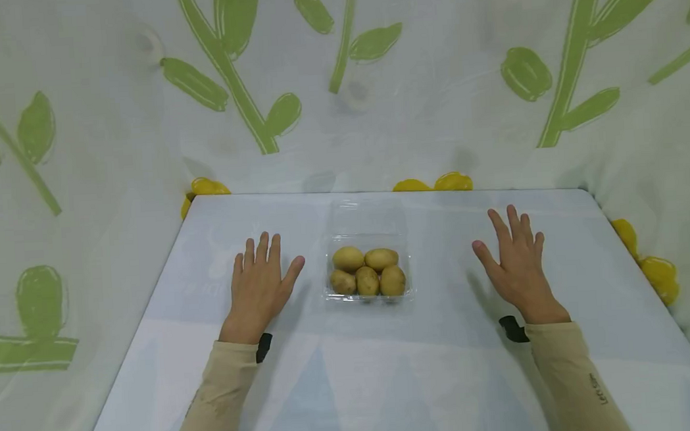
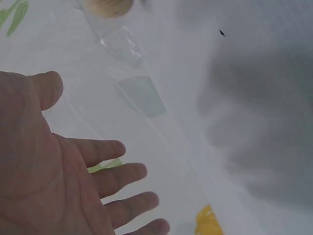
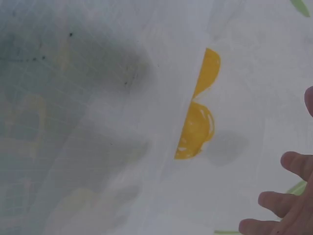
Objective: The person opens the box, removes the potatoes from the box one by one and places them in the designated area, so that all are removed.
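Note:
A clear plastic clamshell box (image 1: 338, 299) stands at the middle of the table, its lid (image 1: 369, 215) folded back toward the far edge. Several yellow-brown potatoes (image 1: 348, 259) lie inside in two rows. Left of the box is my left hand (image 1: 257, 285), palm down with fingers spread, holding nothing. My right hand (image 1: 517, 267) is farther off on the box's right, also spread and holding nothing. In the left wrist view, part of one potato (image 2: 108, 6) shows at the top, beyond the left hand (image 2: 58, 176). Only some fingers (image 3: 281, 203) appear in the right wrist view.
A white table (image 1: 377, 358) with pale blue triangles carries the box. Behind it and on both sides hangs a white cloth (image 1: 433, 104) printed with green stems and yellow flowers. Tan sleeves (image 1: 214, 398) and dark wrist bands cover the person's forearms and wrists.

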`<state>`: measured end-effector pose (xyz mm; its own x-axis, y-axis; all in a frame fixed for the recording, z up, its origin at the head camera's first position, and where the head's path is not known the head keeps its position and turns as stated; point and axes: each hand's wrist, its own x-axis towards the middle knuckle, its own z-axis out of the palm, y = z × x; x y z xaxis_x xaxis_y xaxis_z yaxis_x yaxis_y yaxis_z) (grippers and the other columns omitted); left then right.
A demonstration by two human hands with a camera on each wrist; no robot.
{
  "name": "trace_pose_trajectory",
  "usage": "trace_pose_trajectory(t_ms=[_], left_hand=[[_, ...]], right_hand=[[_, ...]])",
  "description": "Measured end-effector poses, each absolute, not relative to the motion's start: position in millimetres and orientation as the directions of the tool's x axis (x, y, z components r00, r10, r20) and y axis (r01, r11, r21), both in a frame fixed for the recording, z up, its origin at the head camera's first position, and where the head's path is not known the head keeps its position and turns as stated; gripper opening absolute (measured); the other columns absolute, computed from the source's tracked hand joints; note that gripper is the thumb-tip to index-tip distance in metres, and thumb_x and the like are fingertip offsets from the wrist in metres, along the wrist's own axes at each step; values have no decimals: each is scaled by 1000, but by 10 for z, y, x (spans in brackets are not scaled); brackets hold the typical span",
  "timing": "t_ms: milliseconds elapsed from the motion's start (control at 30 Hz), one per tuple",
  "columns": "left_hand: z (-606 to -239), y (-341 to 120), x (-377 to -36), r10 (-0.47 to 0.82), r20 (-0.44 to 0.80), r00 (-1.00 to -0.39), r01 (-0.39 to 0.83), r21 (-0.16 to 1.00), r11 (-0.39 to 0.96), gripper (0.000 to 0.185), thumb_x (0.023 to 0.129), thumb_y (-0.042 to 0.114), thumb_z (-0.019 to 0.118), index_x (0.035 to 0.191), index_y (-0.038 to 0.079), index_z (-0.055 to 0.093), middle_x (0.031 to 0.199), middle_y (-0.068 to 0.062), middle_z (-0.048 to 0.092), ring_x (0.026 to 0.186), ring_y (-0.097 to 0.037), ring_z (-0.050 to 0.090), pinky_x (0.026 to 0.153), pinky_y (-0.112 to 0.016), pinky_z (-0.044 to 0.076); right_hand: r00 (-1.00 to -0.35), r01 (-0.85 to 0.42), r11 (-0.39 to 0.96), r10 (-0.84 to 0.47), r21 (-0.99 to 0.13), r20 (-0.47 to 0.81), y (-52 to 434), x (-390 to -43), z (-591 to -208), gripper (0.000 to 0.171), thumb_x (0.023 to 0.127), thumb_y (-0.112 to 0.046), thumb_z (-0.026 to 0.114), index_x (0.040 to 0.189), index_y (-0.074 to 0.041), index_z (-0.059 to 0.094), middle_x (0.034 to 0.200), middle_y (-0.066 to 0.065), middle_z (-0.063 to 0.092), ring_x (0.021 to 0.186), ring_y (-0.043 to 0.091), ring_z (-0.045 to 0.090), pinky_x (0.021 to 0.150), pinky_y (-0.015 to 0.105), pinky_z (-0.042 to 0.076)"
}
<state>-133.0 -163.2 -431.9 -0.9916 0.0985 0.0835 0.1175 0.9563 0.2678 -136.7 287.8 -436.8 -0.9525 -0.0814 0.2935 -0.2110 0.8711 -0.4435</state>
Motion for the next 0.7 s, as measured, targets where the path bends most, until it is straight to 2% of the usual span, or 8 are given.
trace_pose_trajectory(t_ms=[133, 233, 367, 533, 700], left_hand=[[-4286, -1664, -1290, 101, 18, -995, 101, 334, 937, 87, 104, 67, 27, 160, 1, 25, 164, -25, 23, 151, -47, 14, 121, -61, 14], [-4253, -1689, -1262, 104, 25, -994, 106, 360, 927, 87, 104, 66, 28, 159, -1, 25, 163, -26, 22, 150, -48, 15, 120, -61, 15], [-4242, -1676, -1223, 112, 60, -992, 126, 382, 915, 87, 104, 64, 36, 157, -4, 27, 161, -27, 26, 149, -49, 20, 119, -62, 19], [-4291, -1532, -1155, 178, 63, -982, 188, 437, 880, 92, 100, 68, 43, 157, -3, 28, 161, -24, 30, 147, -46, 27, 118, -59, 25], [-4372, -1363, -1091, 231, 89, -969, 245, 473, 846, 94, 95, 66, 56, 158, 1, 30, 161, -19, 34, 145, -44, 33, 115, -59, 31]], right_hand=[[-950, -223, 862, -86, -455, 301, 2869, -1377, -4336, 72, 106, -48, 44, 160, -5, 25, 165, 29, 8, 149, 56, 1, 109, 80, -6], [-945, -243, 846, -97, -474, 312, 2853, -1388, -4313, 71, 106, -46, 46, 160, -5, 26, 165, 29, 8, 149, 56, 1, 109, 79, -6], [-945, -267, 820, -121, -506, 302, 2845, -1394, -4284, 71, 106, -43, 49, 160, -5, 24, 166, 27, 6, 149, 55, -2, 110, 79, -2], [-952, -272, 792, -138, -546, 273, 2853, -1388, -4213, 72, 106, -39, 51, 162, -6, 20, 166, 26, 3, 149, 55, -2, 112, 77, 2], [-965, -253, 785, -164, -565, 203, 2782, -1419, -4119, 77, 105, -41, 55, 164, -11, 16, 168, 19, 3, 152, 48, 0, 115, 74, 8]])
